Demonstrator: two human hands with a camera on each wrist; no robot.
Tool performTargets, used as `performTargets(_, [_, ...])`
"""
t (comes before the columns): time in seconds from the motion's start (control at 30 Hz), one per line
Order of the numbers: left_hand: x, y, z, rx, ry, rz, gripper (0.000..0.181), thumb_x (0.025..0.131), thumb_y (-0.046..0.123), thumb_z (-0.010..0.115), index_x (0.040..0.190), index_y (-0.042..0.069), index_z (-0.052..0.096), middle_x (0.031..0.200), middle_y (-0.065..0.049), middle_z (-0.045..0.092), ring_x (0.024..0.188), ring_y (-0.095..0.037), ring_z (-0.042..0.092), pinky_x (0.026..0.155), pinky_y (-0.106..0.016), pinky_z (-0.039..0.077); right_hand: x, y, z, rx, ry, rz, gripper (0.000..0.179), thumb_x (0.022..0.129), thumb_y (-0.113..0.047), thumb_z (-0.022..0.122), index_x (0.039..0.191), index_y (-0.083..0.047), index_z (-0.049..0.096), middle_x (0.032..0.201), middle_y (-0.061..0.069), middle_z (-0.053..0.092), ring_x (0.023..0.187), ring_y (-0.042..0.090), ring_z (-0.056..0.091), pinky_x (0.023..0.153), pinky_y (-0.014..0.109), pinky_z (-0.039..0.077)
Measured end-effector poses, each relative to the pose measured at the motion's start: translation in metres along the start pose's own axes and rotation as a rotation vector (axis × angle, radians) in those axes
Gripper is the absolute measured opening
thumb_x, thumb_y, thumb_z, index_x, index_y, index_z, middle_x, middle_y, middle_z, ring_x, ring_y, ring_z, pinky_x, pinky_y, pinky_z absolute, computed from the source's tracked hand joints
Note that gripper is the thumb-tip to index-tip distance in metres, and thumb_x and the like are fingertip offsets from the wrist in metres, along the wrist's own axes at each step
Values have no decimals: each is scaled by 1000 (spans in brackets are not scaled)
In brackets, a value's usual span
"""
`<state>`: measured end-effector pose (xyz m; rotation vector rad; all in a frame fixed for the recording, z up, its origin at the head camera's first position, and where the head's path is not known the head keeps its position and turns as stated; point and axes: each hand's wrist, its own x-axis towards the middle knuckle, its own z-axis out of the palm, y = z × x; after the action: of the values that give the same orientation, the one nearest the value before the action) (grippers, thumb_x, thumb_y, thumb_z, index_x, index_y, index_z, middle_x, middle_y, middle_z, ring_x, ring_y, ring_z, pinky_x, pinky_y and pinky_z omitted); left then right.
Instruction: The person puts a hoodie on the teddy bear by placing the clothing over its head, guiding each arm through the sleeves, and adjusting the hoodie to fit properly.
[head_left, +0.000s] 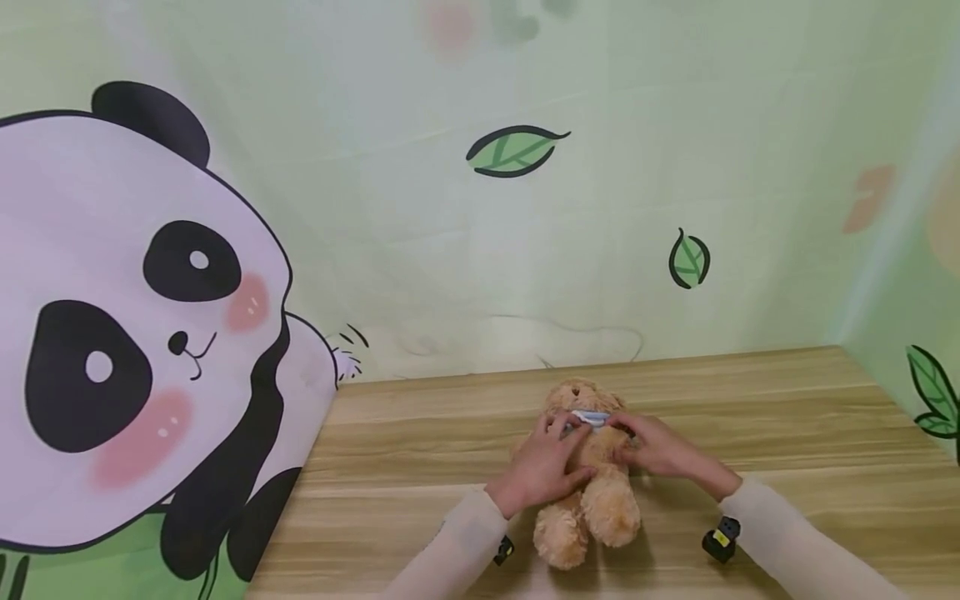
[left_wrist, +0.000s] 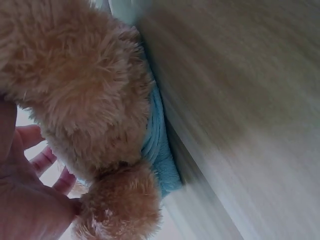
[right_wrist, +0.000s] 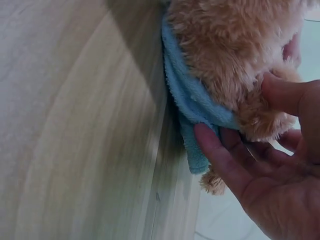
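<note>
A light brown plush teddy bear [head_left: 613, 507] lies on its back on the table, its legs towards me. A light blue cloth [head_left: 592, 417] shows across its neck and runs along its sides against the tabletop in both wrist views. My left hand [head_left: 538, 467] grips the bear from the left, thumb over the belly and fingers near the neck. From the right, my right hand [head_left: 660, 446] holds the bear's arm; in the right wrist view its thumb [right_wrist: 282, 92] presses the fur while fingers touch the cloth [right_wrist: 187, 90]. Some fingertips are hidden by fur.
The wood-grain table [head_left: 420, 425] meets a pale green backdrop [head_left: 600, 267] printed with leaves and a large panda [head_left: 150, 317] at the left. A small black device [head_left: 722, 540] sits by the right sleeve.
</note>
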<state>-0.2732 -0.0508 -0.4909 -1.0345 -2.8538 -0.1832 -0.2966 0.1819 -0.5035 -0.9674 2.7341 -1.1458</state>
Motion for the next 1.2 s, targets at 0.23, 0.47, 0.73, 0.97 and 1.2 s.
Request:
performTargets(0.23, [-4, 2, 1, -32, -6, 30, 61, 102, 46, 45, 153, 15, 35, 153, -7, 33, 143, -27, 31, 109, -39, 43, -1, -3, 3, -118, 77, -35, 29, 84, -8, 72, 112, -6, 62, 108, 12, 69, 100, 30, 65, 82, 40, 53])
performTargets(0.47, [-7, 2, 3, -33, 12, 33, 59, 102, 44, 45, 153, 15, 35, 154, -6, 35, 143, -27, 31, 109, -39, 43, 2, -9, 7, -170, 159, -19, 29, 75, -3, 72, 102, -7, 64, 97, 8, 70, 89, 24, 66, 75, 37, 52])
performTargets(0.73, [-8, 3, 5, -2, 36, 33, 55, 103, 40, 46, 151, 15, 37, 152, -6, 37, 137, -27, 37, 102, -36, 48, 4, -15, 17, -259, 273, -57, 29, 68, 4, 71, 87, -12, 56, 76, -3, 58, 68, 11, 50, 60, 27, 40])
performTargets(0.97, [-9, 3, 7, 6, 24, 3, 55, 103, 39, 46, 152, 15, 34, 151, -6, 37, 137, -27, 36, 103, -37, 46, 1, -26, 25, -332, 320, -42, 32, 74, 7, 73, 86, -12, 50, 72, -5, 46, 64, 10, 43, 57, 25, 34])
performTargets(1.2, [-7, 4, 10, -23, 63, 2, 57, 102, 38, 50, 152, 16, 33, 151, -6, 37, 137, -29, 36, 99, -42, 49, -1, -32, 32, -369, 380, -79, 38, 71, 17, 69, 83, -13, 48, 70, -7, 42, 63, 10, 42, 56, 23, 33])
